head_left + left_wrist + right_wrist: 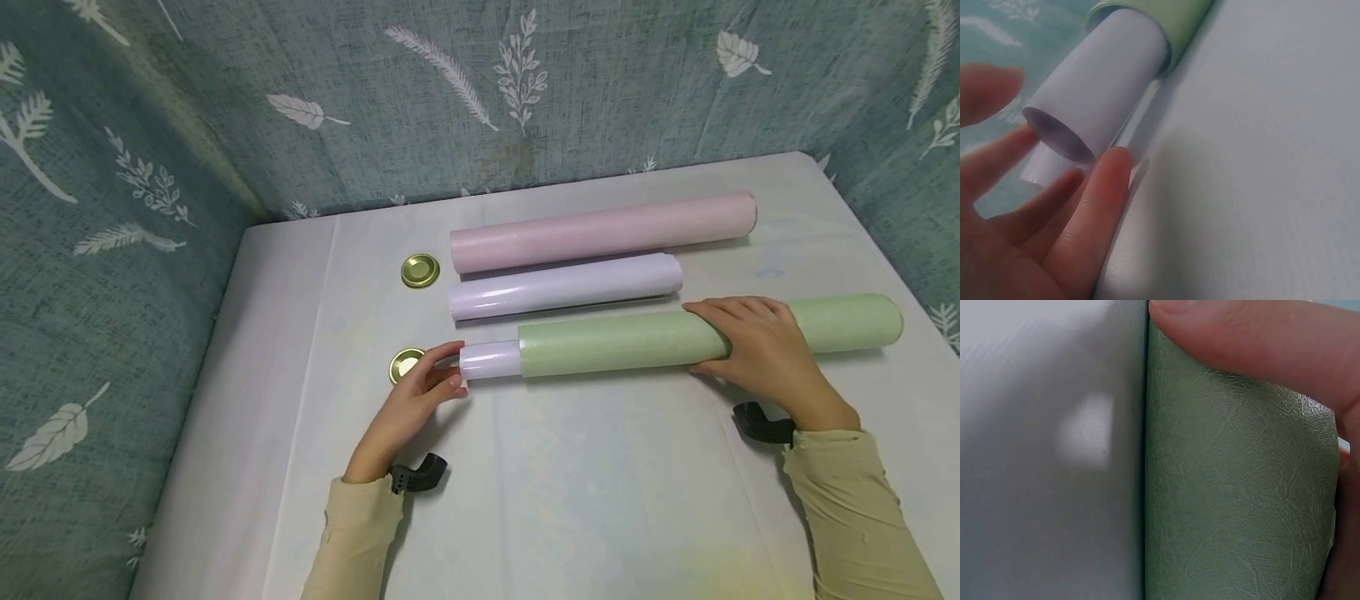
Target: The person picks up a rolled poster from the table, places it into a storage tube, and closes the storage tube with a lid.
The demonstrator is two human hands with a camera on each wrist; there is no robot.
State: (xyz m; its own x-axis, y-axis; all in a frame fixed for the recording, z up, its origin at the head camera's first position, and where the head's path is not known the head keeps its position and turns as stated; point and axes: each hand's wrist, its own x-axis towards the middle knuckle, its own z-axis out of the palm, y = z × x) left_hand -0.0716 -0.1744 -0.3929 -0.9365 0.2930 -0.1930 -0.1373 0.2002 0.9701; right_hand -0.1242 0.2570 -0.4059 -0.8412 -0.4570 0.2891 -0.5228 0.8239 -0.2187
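A pale green tube (615,343) lies across the right half of the table. Out of its left end sticks a narrower glossy white roll (491,360), its hollow end visible in the left wrist view. My right hand (765,346) lies over the green tube and grips it, the thumb (1229,337) on the near side. Around the white roll's free end my left hand (412,404) spreads its loosely bent fingers (1094,219). They are at or very near the rim; firm contact cannot be made out.
Behind the green tube lie a second white roll (566,287) and a pink tube (603,232), roughly parallel. Two gold lids, one farther back (420,271) and another (406,364) partly behind my left hand, sit left of the rolls. A patterned curtain (465,100) borders the white table (570,500).
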